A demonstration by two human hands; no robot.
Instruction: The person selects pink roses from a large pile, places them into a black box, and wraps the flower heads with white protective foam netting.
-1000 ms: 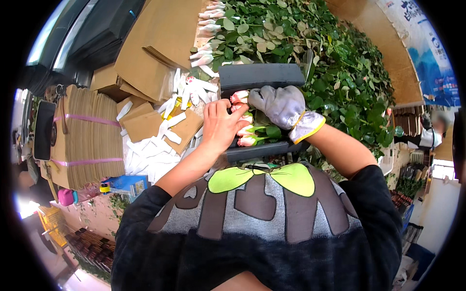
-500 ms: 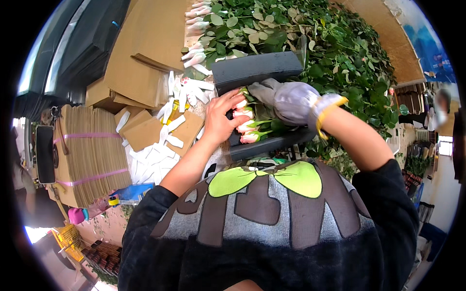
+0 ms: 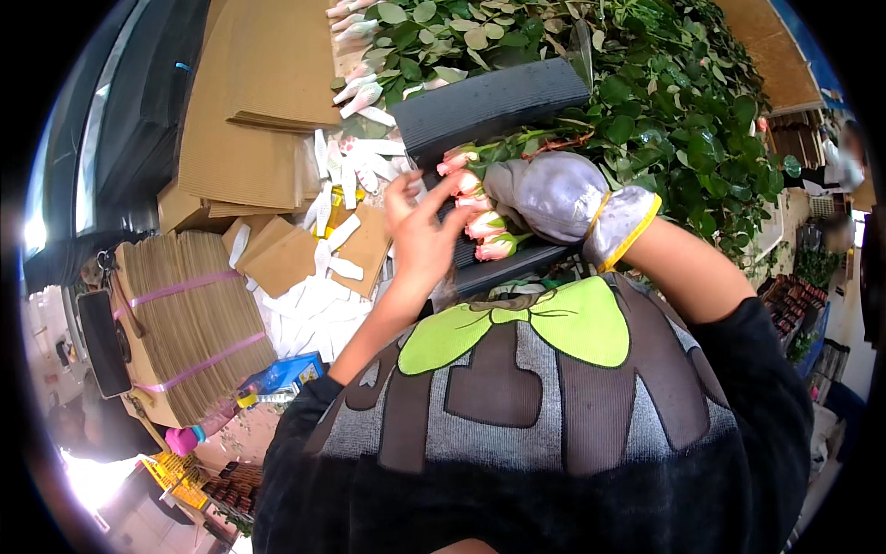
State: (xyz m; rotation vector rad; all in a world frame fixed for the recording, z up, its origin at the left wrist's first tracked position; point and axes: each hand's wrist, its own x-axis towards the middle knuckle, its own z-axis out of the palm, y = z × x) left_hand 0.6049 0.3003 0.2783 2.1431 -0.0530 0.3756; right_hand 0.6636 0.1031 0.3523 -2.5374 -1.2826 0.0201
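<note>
Several pink roses (image 3: 484, 224) lie in a row in a black ribbed trough (image 3: 494, 102), their heads toward the left. My bare left hand (image 3: 425, 231) is just left of the heads, fingers apart. Its thumb and index finger reach to the blooms; whether they touch is hard to see. My right hand (image 3: 554, 198), in a grey glove with a yellow-edged cuff, curls over the stems right behind the heads. The glove covers its fingertips and most of the stems.
Leafy rose stems (image 3: 664, 120) pile up beyond and right of the trough. White foam sleeves (image 3: 305, 314) lie to the left, near cardboard sheets (image 3: 268, 111) and a strapped cardboard stack (image 3: 189, 319). A blue box (image 3: 286, 374) stands near my left sleeve.
My left hand has drawn back leftward off the rose heads, and its fingers have lifted apart. The right glove has shifted slightly and now bunches over the stems. The view has tilted.
</note>
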